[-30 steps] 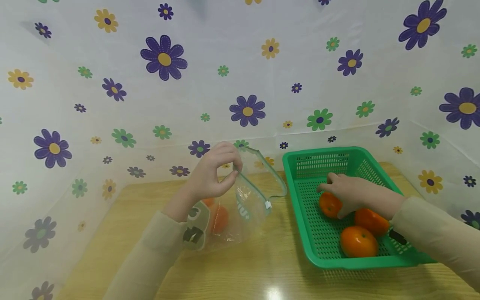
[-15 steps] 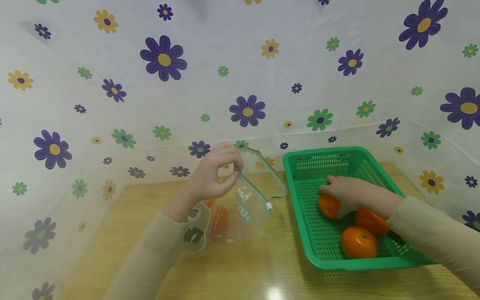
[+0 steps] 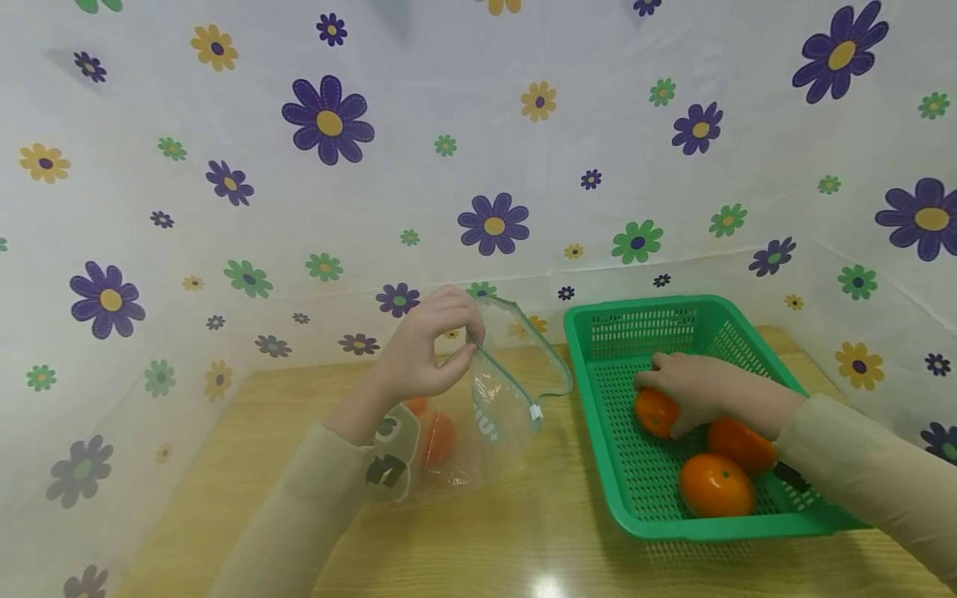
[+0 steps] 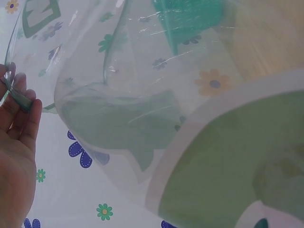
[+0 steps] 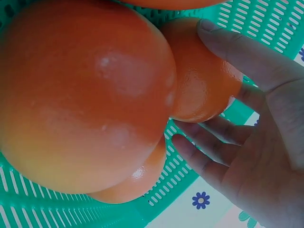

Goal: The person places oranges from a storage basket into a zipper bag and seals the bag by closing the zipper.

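In the head view my left hand (image 3: 432, 345) pinches the rim of a clear zip bag (image 3: 499, 399), whose mouth gapes toward the basket. Fingertips on the bag's edge also show in the left wrist view. Inside the bag, orange fruits (image 3: 439, 440) show through the plastic, partly behind its printed label. My right hand (image 3: 695, 384) reaches into a green basket (image 3: 609, 473) and grips an orange (image 3: 655, 413), thumb on one side and fingers round the other. Beside it lie a deeper orange fruit (image 3: 740, 444), partly under the wrist, and a large orange (image 3: 716, 485) near the front wall.
The basket stands on the right of a wooden table (image 3: 478, 548), the bag left of it. A white slider (image 3: 535, 412) sits on the bag's zip. Behind and along the sides hangs a white flower-printed sheet (image 3: 419, 191).
The right hand's fingers have come slightly lower over the orange. The left hand and the bag stay nearly where they were.
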`<state>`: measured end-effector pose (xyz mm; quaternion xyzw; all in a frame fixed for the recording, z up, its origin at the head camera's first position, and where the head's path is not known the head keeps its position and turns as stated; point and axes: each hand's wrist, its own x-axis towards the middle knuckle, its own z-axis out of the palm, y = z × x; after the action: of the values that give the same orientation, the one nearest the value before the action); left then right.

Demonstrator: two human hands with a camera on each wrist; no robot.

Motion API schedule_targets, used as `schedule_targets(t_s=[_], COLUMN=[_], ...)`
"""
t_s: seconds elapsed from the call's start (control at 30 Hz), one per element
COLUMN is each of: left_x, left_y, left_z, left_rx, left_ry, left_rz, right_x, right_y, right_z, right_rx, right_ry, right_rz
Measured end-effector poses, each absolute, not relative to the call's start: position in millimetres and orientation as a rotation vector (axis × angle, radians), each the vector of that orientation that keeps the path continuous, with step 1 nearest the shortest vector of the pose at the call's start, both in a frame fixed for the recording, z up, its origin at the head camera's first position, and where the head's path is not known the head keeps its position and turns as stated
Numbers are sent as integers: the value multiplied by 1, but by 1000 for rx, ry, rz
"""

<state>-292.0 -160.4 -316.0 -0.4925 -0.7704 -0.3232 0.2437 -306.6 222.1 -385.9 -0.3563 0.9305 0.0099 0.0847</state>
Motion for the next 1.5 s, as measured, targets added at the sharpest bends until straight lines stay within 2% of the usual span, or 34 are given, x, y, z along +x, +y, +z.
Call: schedule_targets(t_s=[0.43, 1.5], left_x=[-292, -289], left_y=[-161, -159], left_z=[-316, -315], left_rx=[-1341, -1344], left_ry=[-2116, -2120], left_rz=[-883, -869], right_x=[-305, -302], right_y=[225, 209], right_z=[-382, -343], right_rx=[-1116, -1238], right_ry=[2802, 2920], right_rz=[23, 87])
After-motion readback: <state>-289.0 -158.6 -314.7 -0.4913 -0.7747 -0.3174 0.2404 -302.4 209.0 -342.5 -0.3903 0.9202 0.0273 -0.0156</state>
